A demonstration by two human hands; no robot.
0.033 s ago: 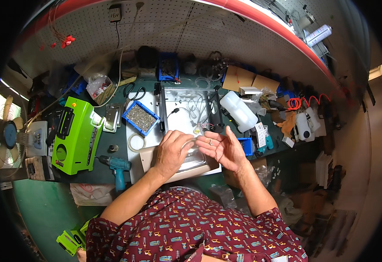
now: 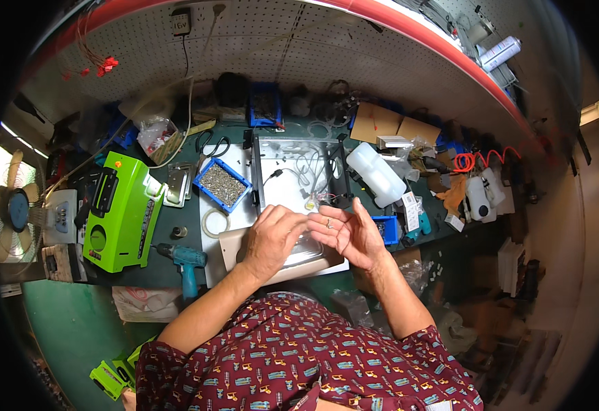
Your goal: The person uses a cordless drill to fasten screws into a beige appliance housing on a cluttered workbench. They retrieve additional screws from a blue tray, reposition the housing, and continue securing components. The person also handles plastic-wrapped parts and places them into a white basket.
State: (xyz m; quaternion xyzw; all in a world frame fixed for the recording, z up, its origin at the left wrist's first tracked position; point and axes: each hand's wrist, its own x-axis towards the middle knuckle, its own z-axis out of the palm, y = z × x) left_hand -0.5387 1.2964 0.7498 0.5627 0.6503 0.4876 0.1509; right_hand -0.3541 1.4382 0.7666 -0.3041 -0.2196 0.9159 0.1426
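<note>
Cluttered green workbench [image 2: 176, 226] under a pegboard: left hand [image 2: 272, 240] curls loosely, right hand [image 2: 347, 236] half open, fingertips meeting over a shallow tray [image 2: 313, 255], apparently pinching something too small to tell. Blue bin of screws [image 2: 222, 185] sits nearby, within reach.

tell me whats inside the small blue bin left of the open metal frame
The blue bin is filled with a heap of small grey metal parts, probably screws. They cover its floor, so anything beneath them cannot be seen.
</note>
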